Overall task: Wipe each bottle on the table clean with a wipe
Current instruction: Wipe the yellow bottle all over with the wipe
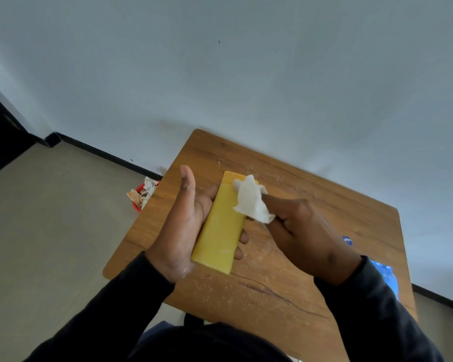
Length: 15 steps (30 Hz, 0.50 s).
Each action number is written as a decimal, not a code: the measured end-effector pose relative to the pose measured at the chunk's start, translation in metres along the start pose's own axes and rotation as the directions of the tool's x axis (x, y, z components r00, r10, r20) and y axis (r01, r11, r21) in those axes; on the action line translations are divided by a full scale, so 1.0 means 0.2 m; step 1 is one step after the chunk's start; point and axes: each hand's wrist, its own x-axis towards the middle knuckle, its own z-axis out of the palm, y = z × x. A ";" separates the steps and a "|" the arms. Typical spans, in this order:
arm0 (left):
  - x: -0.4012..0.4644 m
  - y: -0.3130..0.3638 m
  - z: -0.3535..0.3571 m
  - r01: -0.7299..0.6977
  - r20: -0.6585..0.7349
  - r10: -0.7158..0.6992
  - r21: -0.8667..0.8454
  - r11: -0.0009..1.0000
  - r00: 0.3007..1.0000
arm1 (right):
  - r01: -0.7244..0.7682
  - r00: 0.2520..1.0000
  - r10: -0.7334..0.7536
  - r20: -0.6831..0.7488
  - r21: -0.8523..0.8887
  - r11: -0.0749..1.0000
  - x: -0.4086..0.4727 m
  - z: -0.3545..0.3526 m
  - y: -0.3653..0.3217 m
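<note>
A flat yellow bottle (pixel 221 226) lies in my left hand (pixel 179 226) above the wooden table (pixel 272 278). Its fingers curl round the bottle from below, fingertips showing at the bottle's right edge, and the thumb sticks up free. My right hand (pixel 306 236) pinches a crumpled white wipe (pixel 251 199) and holds it against the bottle's far end. The wipe hides the bottle's top right corner.
A red bin (pixel 137 202) stuffed with used wipes stands on the floor left of the table. A blue packet (pixel 386 275) lies at the table's right edge, partly behind my right sleeve. Pale specks dot the tabletop. The wall runs close behind the table.
</note>
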 end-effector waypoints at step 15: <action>0.01 0.06 -0.01 -0.082 -0.091 0.081 -0.005 0.997 0.993 | 0.078 0.991 -0.083 0.110 0.050 0.996 -0.03 0.02 -0.06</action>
